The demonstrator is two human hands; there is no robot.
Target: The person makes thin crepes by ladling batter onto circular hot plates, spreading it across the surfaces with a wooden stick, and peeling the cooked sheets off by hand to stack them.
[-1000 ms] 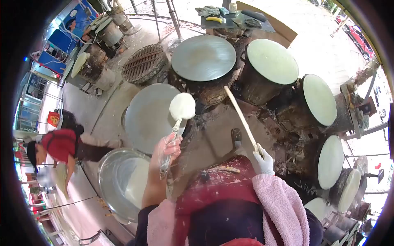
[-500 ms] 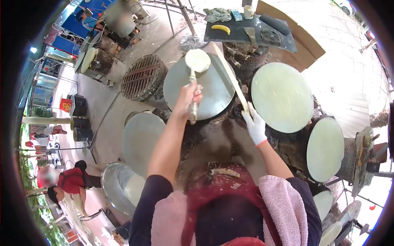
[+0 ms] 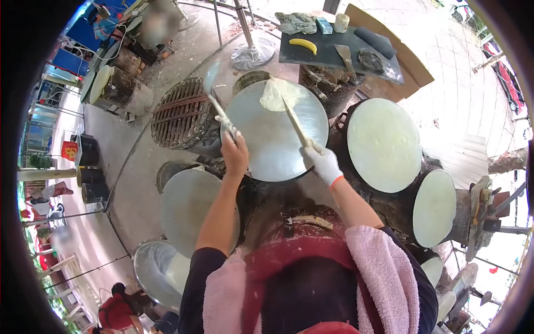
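Batter lies in a pale patch near the far edge of a round griddle. My left hand, bare, is closed around the handle of a ladle beside the griddle's left edge; the ladle's head is blurred. In a white glove, my right hand grips a wooden stick over the griddle, its far end at the batter. To the right, pale rounds of batter cover another griddle and a smaller-looking one.
A bare griddle and a metal basin of batter stand at the left. Beyond are a slatted round grate and a dark table with a banana and a scraper. A person in red is at the lower left.
The ladle has moved left off the griddle, and batter now lies on the surface. My right hand has shifted left, bringing the stick over the griddle. The person in red appears lower.
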